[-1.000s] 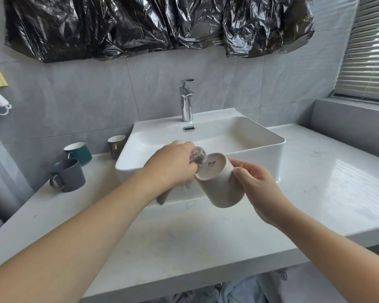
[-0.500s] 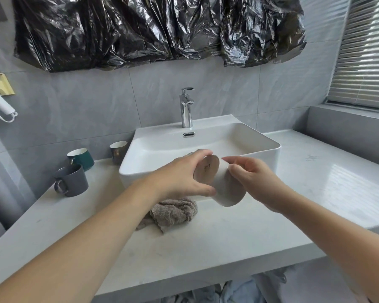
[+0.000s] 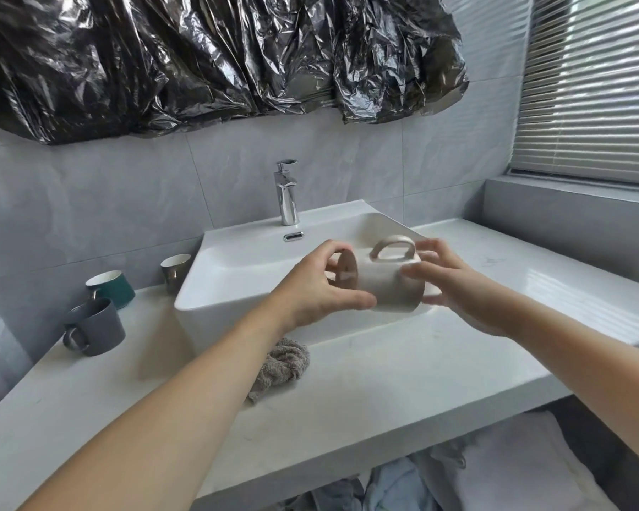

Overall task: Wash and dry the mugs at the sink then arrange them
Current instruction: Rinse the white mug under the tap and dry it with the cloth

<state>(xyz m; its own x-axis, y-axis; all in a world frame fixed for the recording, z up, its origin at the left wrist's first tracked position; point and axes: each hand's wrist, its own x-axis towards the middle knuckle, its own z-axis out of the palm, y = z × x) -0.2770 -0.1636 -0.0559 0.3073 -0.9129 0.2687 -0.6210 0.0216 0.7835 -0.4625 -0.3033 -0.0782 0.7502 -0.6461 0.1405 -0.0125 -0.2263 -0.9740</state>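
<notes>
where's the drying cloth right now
In the head view the grey cloth lies crumpled on the white counter, just in front of the sink, below the left hand.

Daylight through the blinds right of my grips; table glare, motion-blurred fingers, bowed edges.

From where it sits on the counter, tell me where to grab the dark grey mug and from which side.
Take the dark grey mug by its handle, coming from the front left. It stands upright on the counter and the loop faces that way, clear of the green mug behind it. Neither hand is free yet.
</notes>
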